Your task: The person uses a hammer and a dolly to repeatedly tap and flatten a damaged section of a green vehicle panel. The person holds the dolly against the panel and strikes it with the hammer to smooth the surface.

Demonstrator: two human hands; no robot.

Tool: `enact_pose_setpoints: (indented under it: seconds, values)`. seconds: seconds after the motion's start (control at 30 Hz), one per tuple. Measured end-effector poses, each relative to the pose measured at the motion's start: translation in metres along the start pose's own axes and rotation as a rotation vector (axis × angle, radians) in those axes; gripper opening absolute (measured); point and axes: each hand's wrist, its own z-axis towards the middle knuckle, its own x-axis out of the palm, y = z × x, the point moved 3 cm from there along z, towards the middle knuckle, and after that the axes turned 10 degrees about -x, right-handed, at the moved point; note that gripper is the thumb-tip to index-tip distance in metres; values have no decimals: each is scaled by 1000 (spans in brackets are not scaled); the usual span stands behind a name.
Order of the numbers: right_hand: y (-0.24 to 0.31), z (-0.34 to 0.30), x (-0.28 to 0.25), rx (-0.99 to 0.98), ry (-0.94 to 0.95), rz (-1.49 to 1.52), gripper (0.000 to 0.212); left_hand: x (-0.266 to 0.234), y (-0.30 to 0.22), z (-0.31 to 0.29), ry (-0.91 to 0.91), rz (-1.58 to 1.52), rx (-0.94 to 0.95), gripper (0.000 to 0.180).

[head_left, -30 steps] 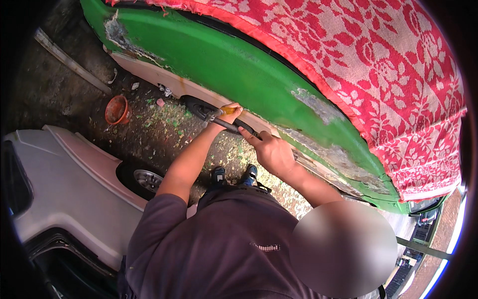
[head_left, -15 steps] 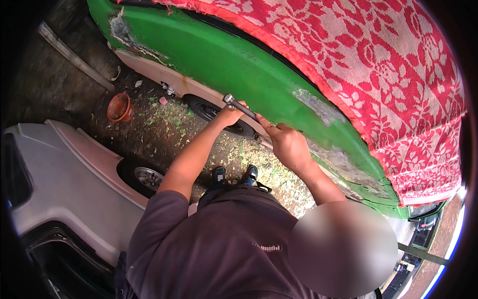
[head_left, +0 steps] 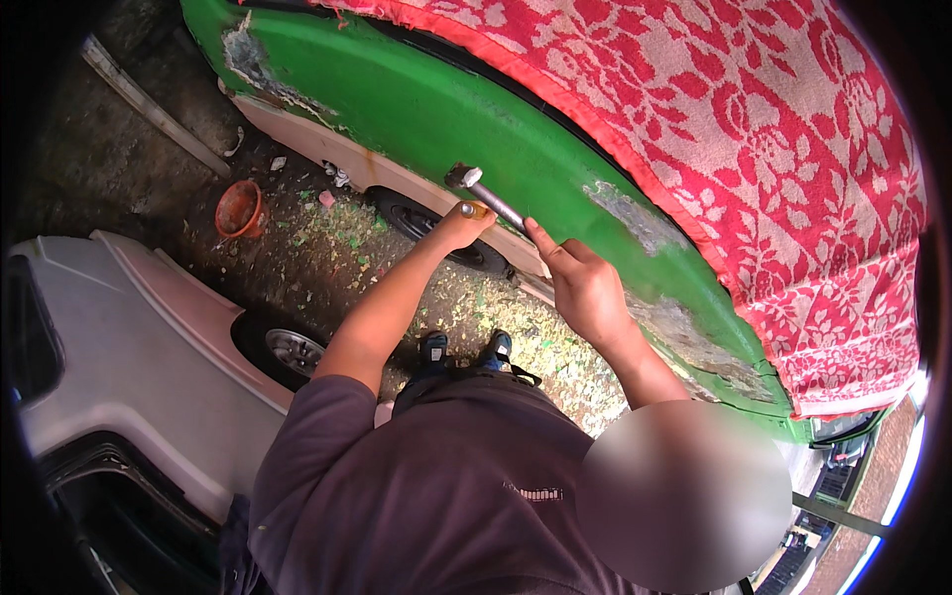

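Observation:
My right hand (head_left: 589, 290) is wrapped round the handle of a hammer (head_left: 501, 206). The hammer's head hangs just beyond my left hand (head_left: 458, 228), near the green side panel (head_left: 426, 129) of a vehicle. In my closed left fist is a tool with a yellow handle (head_left: 478, 210) and a metal cap on its end, which looks like a chisel or screwdriver. Its blade is hidden, so I cannot tell where the tip rests. The hammer head and the capped end are apart. Bare, rough patches (head_left: 640, 218) show on the green panel.
A red-and-cream floral cloth (head_left: 734, 119) drapes over the green vehicle. An orange bucket (head_left: 241, 209) stands on the floor at left, among scattered paint flakes (head_left: 347, 228). A grey vehicle (head_left: 129, 337) is close behind on the left. The green vehicle's wheel (head_left: 412, 213) shows below its panel.
The hammer head has lifted off from beside the left fist, so the yellow handle and its cap show now. My left hand has stayed almost in place.

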Motion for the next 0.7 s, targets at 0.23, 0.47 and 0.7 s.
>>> enact_pose_setpoints:
  seconds: [0.23,0.47,0.7]
  values:
    - [-10,1,-1,97,20,-34,53,-4,-10,10,58,98,-105,26]
    - [-25,-5,8,168,36,-27,48,-10,-10,1,-5,-11,-11,33]
    - [-16,5,-24,340,30,204,43,-20,0,3,38,-36,-23,31]
